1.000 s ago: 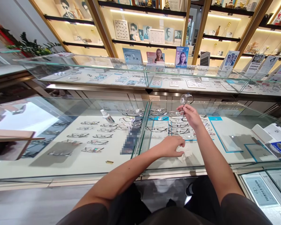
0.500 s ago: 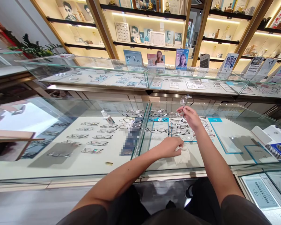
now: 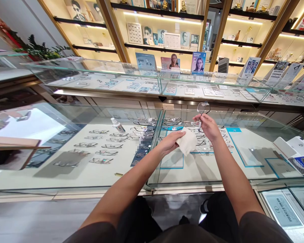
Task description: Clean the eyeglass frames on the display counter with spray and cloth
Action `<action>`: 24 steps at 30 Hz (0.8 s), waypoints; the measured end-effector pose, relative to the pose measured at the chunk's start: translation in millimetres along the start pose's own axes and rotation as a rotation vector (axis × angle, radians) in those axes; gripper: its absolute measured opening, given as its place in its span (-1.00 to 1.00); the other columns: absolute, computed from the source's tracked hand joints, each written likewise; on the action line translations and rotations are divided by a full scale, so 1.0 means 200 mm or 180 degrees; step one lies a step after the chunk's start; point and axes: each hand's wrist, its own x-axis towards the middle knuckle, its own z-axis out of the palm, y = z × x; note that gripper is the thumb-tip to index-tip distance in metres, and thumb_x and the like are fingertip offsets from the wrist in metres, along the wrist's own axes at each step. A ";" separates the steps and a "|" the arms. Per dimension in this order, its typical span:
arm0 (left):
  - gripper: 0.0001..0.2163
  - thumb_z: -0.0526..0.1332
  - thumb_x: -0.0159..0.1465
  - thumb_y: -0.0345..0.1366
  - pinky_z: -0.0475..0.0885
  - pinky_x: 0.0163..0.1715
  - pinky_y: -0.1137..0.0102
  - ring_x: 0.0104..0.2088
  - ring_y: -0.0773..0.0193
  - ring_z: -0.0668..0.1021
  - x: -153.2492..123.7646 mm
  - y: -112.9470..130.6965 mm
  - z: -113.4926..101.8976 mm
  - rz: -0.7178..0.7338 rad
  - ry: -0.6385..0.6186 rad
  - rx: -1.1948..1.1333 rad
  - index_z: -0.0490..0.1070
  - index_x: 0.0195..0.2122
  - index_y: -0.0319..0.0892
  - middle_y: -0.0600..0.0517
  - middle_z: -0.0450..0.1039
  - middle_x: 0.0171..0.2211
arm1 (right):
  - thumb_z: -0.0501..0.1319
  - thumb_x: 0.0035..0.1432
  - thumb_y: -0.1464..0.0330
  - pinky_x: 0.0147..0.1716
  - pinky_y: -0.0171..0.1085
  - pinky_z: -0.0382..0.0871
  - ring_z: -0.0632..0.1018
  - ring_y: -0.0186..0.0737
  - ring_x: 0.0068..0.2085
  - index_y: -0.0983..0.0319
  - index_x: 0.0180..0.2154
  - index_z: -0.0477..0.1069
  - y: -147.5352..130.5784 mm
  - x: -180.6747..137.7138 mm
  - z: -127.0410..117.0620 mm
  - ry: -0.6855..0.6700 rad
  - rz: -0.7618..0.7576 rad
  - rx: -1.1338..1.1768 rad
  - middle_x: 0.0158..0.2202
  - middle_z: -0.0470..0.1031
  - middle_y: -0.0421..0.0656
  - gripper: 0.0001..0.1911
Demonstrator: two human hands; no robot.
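**Two hands, a pair of glasses and a cloth over a glass counter**

The right hand pinches a pair of glasses, held up above the glass counter. The left hand, at eight o'clock from it, grips a white cloth near the glasses, hiding some display frames under the glass. A spray bottle sits at nine o'clock, well apart. Boxes lie at three o'clock.

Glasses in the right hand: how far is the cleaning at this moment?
Done: left hand holds the white cloth raised above the glass counter. In hand: right hand holds the glasses up. Remaining: cloth and lenses are apart; wiping looks unstarted.
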 end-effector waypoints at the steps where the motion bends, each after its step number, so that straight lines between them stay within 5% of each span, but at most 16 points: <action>1: -0.51 0.47 0.03 0.13 0.43 -0.38 0.41 -0.42 0.28 0.55 0.00 0.01 -0.02 0.0020 0.0132 -0.0090 0.46 -0.29 -0.20 0.03 0.52 -0.43 | 0.48 0.01 -0.01 -0.04 -0.14 0.44 0.59 -0.11 -0.09 0.10 -0.31 0.58 0.00 0.00 0.00 -0.0011 -0.0001 0.0078 -0.19 0.67 -0.13 -0.64; 8: -0.28 0.58 -0.15 0.22 0.39 -0.42 0.46 -0.46 0.34 0.52 0.01 0.07 -0.05 0.0500 0.0894 -0.0301 0.42 -0.17 -0.20 0.09 0.56 -0.43 | 0.46 0.08 0.01 0.21 -0.10 0.30 0.51 -0.03 0.20 0.11 -0.36 0.63 0.01 -0.05 0.10 -0.0284 -0.0104 -0.0024 0.01 0.65 -0.10 -0.68; 13: -0.32 0.55 -0.08 0.23 0.36 -0.42 0.45 -0.46 0.33 0.52 -0.01 0.07 -0.01 0.0707 0.0853 -0.0258 0.36 -0.19 -0.18 0.12 0.53 -0.44 | 0.43 0.09 -0.08 0.24 -0.06 0.29 0.45 0.03 0.28 0.13 -0.34 0.65 0.07 -0.07 0.17 -0.0416 -0.0054 -0.0418 0.19 0.55 -0.06 -0.59; 19: -0.39 0.53 0.00 0.22 0.15 -0.49 0.50 -0.54 0.47 0.29 -0.03 0.09 0.01 0.0953 0.0555 0.0045 0.30 -0.37 -0.17 0.19 0.33 -0.54 | 0.44 0.02 -0.15 0.08 -0.17 0.39 0.50 -0.03 0.18 0.13 -0.34 0.63 0.14 -0.05 0.17 -0.0170 0.0048 -0.0393 0.10 0.59 -0.08 -0.52; 24: -0.33 0.37 0.05 0.41 0.18 -0.50 0.51 -0.53 0.46 0.31 -0.03 0.09 0.01 0.1064 0.0597 0.0070 0.37 -0.43 -0.21 0.17 0.28 -0.55 | 0.51 -0.04 -0.08 -0.04 -0.27 0.43 0.58 -0.11 0.08 0.13 -0.34 0.62 0.14 -0.07 0.21 -0.0239 0.0332 0.0119 0.06 0.65 -0.11 -0.56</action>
